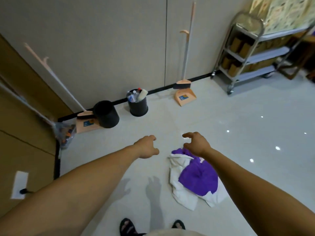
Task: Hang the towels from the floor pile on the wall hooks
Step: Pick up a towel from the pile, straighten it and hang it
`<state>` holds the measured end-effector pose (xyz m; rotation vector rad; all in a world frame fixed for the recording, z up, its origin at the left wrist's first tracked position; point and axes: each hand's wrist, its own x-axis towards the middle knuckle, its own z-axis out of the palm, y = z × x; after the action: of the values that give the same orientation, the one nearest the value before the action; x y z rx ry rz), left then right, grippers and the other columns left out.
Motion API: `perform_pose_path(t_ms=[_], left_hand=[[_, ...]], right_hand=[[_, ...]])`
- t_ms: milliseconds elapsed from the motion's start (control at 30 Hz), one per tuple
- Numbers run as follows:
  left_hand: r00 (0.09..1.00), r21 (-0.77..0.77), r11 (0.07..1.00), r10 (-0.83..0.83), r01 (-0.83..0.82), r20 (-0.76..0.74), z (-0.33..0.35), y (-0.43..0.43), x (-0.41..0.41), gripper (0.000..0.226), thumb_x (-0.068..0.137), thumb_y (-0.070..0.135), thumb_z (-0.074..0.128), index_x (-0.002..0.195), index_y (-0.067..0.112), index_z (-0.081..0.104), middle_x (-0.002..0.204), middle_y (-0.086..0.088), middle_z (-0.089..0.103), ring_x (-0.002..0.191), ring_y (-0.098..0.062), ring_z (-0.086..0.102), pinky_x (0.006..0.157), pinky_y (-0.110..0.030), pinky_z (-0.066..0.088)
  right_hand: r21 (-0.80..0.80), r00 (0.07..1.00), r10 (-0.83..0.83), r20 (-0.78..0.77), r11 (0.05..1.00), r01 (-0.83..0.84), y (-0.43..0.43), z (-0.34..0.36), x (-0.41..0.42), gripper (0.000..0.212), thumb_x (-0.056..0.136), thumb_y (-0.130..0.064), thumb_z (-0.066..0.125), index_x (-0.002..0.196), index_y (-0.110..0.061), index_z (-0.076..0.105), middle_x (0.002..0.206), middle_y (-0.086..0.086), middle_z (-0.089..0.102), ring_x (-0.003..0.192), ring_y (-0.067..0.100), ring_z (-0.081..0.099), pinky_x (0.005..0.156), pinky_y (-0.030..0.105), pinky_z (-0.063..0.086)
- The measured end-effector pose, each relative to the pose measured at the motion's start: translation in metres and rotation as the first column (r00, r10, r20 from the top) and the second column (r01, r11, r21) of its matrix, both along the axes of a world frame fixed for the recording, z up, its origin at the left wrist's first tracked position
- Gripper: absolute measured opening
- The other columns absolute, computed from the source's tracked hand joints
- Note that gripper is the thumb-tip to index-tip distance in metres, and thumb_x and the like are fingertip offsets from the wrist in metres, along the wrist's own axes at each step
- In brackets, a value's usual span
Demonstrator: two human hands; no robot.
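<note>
Both grips hang spread and empty, left hand [148,147] and right hand [196,144], above the towel pile [196,179].

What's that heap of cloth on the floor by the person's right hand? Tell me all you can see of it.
The towel pile is a crumpled heap of soft cloth on the pale glossy floor: a purple towel bunched on top of a white towel that spreads out beneath and around it. Nothing is folded. The right hand hovers open over its far end, hiding part of it; whether it touches is unclear. The left hand is apart.
</note>
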<state>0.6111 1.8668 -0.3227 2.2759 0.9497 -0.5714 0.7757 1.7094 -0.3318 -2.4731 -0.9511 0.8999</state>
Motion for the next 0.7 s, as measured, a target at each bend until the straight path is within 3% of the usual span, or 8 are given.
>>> perform_pose_path(t_ms=[233,433,700], left_hand=[[0.991,-0.073,0.989,-0.13,0.128,-0.021,-0.043,-0.034,0.082,0.07,0.085,0.037,0.063,0.145,0.018,0.032,0.148,-0.006,0.036,0.124,-0.026,0.047,0.096,-0.032,0.041],[0.984,-0.145,0.977,-0.165,0.153,-0.069,-0.108,-0.022,0.128,0.062,0.084,0.035,0.061,0.139,0.016,0.039,0.139,-0.006,0.045,0.117,-0.024,0.051,0.086,-0.028,0.04],[0.974,-0.208,0.976,-0.102,0.059,-0.2,-0.256,-0.014,0.154,0.06,0.086,0.035,0.057,0.139,0.017,0.038,0.14,-0.006,0.044,0.121,-0.024,0.049,0.093,-0.031,0.041]], right_hand=[[-0.045,0.99,-0.132,-0.053,0.991,0.13,-0.055,-0.036,0.052,0.049,0.086,-0.021,0.061,0.135,-0.023,0.054,0.134,0.008,0.051,0.118,0.027,0.054,0.095,0.036,0.047],[-0.163,0.977,-0.198,-0.081,0.969,0.183,-0.071,-0.094,0.086,0.05,0.087,-0.023,0.06,0.136,-0.022,0.052,0.135,0.008,0.052,0.116,0.025,0.056,0.088,0.028,0.045],[-0.244,0.964,-0.19,-0.185,0.959,0.143,-0.056,-0.246,0.12,0.049,0.09,-0.025,0.06,0.137,-0.02,0.051,0.141,0.007,0.047,0.123,0.025,0.052,0.1,0.032,0.042]])
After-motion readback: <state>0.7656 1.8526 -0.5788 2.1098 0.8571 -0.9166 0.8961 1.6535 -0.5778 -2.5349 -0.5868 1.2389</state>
